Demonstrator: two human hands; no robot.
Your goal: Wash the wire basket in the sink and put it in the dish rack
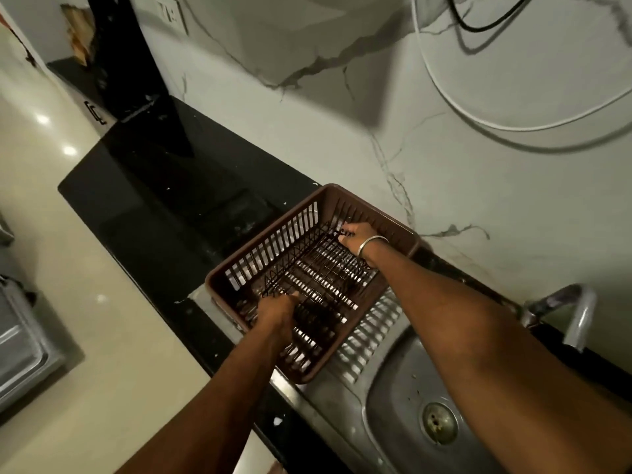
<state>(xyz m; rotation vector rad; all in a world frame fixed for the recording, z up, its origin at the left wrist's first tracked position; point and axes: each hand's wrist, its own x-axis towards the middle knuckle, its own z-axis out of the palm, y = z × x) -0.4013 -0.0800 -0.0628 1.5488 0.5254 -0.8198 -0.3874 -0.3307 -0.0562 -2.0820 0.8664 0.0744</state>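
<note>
A dark wire basket lies inside the brown slatted plastic dish rack, which sits on the steel drainboard left of the sink. My left hand grips the basket's near edge. My right hand, with a metal bangle on the wrist, grips its far edge near the rack's back corner. Both hands are inside the rack.
The steel sink with its drain lies to the right, and a metal tap stands behind it. A black counter stretches to the left. A marble wall with hanging cables rises behind.
</note>
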